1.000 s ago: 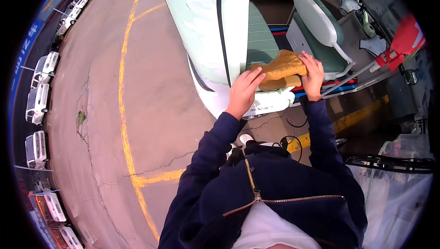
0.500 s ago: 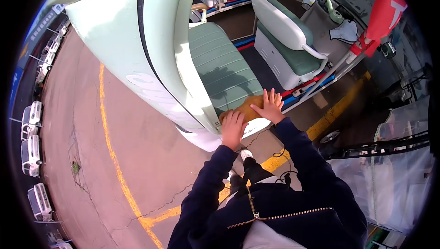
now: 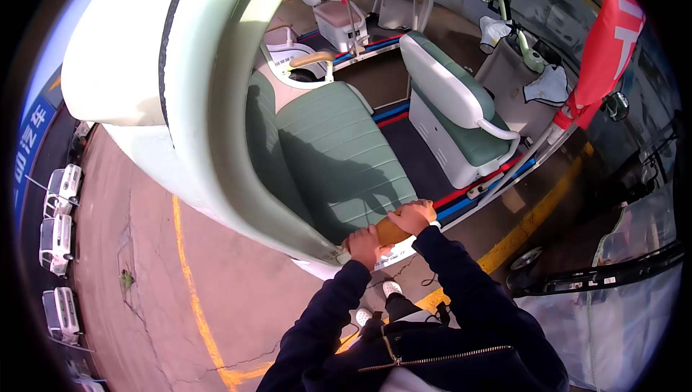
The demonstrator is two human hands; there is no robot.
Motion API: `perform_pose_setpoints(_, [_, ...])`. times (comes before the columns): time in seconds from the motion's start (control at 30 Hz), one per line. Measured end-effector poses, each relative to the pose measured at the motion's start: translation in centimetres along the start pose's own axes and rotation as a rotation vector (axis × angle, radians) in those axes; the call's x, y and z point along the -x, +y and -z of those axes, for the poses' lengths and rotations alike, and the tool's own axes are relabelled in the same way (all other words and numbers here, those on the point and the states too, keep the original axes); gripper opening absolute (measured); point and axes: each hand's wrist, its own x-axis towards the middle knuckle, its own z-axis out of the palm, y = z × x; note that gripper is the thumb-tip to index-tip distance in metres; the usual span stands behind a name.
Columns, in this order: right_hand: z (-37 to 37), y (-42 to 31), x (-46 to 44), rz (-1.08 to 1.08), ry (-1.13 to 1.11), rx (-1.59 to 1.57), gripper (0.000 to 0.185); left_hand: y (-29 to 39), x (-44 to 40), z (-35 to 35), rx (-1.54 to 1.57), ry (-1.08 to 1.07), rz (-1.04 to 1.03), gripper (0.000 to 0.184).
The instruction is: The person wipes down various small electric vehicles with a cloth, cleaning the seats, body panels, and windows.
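Note:
A tan armrest (image 3: 390,232) runs along the near side of a green bench seat (image 3: 335,147) in a pale green and white open vehicle. My left hand (image 3: 365,246) is closed around the armrest's left end, by the vehicle's curved shell (image 3: 238,168). Farther right, my right hand (image 3: 413,217) wraps the other end, fingers curled over the top. A short stretch of armrest shows between the two hands. The shadow of my head and arms falls across the seat.
Ahead is a front seat (image 3: 450,107) with a white back. A red flag (image 3: 609,46) is tied to a frame pole at right. Behind the bench stands another similar vehicle (image 3: 339,20). White vehicles (image 3: 56,240) line the left; clear plastic sheeting (image 3: 613,320) hangs at lower right.
My hands have gone from lying spread on the armrest to gripping it. The view has shifted, so more of the bench and the vehicle behind it shows.

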Motion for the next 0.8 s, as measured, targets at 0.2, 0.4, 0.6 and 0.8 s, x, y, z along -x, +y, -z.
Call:
perform_pose_setpoints(0.2, [0.5, 0.1, -1.1, -0.015, -0.216, -0.053, 0.049, -0.7, -0.3, 1.1, 0.217, -0.009, -0.029, 0.067])
perform_pose_setpoints(0.4, [-0.2, 0.5, -2.7, -0.031, -0.297, -0.15, 0.048, -0.4, -0.1, 1.4, 0.178, 0.044, -0.027, 0.056])
perform_pose_setpoints(0.6, [-0.9, 0.2, -2.1, -0.023, -0.159, -0.105, 0.047, -0.3, 0.2, 0.8, 0.173, 0.106, 0.028, 0.043])
perform_pose_setpoints(0.8, [-3.4, -0.1, 0.3, 0.046, 0.362, 0.006, 0.039, -0.2, 0.8, 0.4, 0.227, 0.185, 0.018, 0.031])
